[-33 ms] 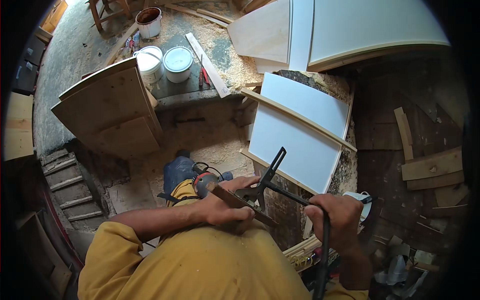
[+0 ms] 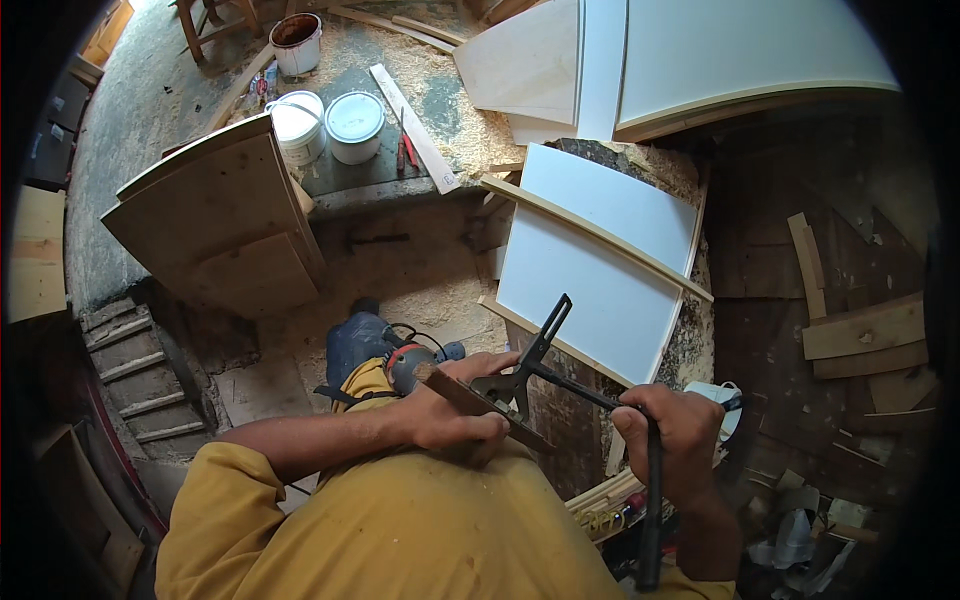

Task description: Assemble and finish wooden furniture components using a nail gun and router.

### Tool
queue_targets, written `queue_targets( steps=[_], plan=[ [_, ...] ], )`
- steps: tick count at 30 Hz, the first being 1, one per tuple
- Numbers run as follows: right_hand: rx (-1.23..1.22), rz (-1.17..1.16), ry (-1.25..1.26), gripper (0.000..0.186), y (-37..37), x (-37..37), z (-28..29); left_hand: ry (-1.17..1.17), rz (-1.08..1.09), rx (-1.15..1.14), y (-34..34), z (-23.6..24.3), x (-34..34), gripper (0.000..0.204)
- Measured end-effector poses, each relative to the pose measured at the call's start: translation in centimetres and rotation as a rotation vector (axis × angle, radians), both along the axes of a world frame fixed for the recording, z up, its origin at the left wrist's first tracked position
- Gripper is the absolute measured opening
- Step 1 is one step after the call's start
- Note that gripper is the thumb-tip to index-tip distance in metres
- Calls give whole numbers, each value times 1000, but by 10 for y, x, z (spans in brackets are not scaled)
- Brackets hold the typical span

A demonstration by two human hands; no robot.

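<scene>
My left hand (image 2: 450, 408) is closed round a narrow, brown-edged tool that looks like a hand plane (image 2: 515, 430), held tilted against my front. A black slotted metal piece (image 2: 543, 340) sticks up from it. My right hand (image 2: 675, 435) grips a black hammer-like tool (image 2: 651, 520) high up, close to its head, and the handle hangs down below the fist. The long thin arm of this head reaches left to the slotted piece and appears to touch it. Its other end pokes out right of my fingers.
Ahead lies a white panel (image 2: 600, 290) with a wooden strip (image 2: 590, 232) across it. A red-and-grey power tool (image 2: 405, 368) sits beyond my left hand. Leaning boards (image 2: 215, 220), lidded white buckets (image 2: 355, 128) and sawdust lie farther off; wood offcuts (image 2: 865, 330) lie right.
The lower end of the black handle has swung slightly up and to the right as my right hand turned a little. My left hand and the plane-like tool hold still.
</scene>
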State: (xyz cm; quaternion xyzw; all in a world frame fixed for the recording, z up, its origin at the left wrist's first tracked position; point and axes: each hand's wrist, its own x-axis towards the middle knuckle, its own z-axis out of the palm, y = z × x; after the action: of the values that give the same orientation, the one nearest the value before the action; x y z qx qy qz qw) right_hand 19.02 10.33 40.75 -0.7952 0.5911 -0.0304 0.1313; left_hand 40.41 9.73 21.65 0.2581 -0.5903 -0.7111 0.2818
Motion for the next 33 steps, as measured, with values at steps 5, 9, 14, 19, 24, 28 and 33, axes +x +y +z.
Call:
queue_targets(
  steps=[5,9,14,19,24,28,33],
  plan=[
    [186,-195,-66,22,-8,-3,4,-51,-61,30,-6,-4,-6,82],
    [70,7,-6,21,-10,-8,2,-130,-106,-11,-12,16,-6,81],
    [-49,-144,-86,21,-4,-4,-20,-195,54,-141,1,5,-3,80],
    [-169,-336,-185,23,4,1,-33,-256,-4,-139,-7,6,-1,80],
    [-101,-417,-192,18,-7,-3,-32,-1,-46,255,-7,-7,-9,78],
    [-176,5,90,9,3,-32,-7,108,-94,290,-33,-5,-15,82],
    [-427,-487,106,18,75,-124,-25,143,9,420,-47,-1,-6,82]
  ],
)
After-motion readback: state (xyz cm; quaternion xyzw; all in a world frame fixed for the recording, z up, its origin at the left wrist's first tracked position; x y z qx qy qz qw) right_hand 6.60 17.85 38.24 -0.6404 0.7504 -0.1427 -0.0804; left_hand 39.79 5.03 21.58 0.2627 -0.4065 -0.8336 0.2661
